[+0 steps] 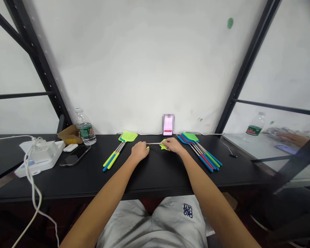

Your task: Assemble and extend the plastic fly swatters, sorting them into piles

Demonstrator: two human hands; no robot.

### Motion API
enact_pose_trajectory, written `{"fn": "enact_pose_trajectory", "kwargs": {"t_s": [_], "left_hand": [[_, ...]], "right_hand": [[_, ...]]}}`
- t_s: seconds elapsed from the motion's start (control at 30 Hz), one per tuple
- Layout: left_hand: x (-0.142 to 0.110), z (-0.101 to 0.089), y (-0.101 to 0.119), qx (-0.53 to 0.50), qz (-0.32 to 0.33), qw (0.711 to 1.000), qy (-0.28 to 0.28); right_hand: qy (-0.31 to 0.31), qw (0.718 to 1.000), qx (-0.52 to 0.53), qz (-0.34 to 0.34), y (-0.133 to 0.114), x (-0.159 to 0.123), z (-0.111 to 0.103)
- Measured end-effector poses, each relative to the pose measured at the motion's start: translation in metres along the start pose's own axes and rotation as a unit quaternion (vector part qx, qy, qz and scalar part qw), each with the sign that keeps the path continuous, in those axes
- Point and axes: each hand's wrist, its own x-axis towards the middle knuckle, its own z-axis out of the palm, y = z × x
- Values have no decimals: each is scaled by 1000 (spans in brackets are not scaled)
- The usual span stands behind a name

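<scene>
Right hand (173, 145) on green plastic flyswatter (162, 147)

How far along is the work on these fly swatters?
Two swatters already lie grouped on the left, a larger fan on the right. In hand: a green swatter, left hand at its handle, right hand at its head. Left: it lies crosswise, in neither group.

left hand (139, 152) — right hand (173, 145) (on swatter (154, 143))

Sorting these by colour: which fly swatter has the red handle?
The red-handled fly swatter in the right-hand bunch on the black table; no other handle is red, its neighbours being blue and green.
</scene>
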Motion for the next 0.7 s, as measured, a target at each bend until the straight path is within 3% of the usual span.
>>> {"fn": "enact_pose_trajectory", "kwargs": {"t_s": [0.3,0.7], "left_hand": [[0,0,1,12,-31,999,8],[-1,0,0,17,-47,999,8]], "right_hand": [[-47,999,-20,2,3,0,2],[57,998,-2,40,-1,1,-1]]}}
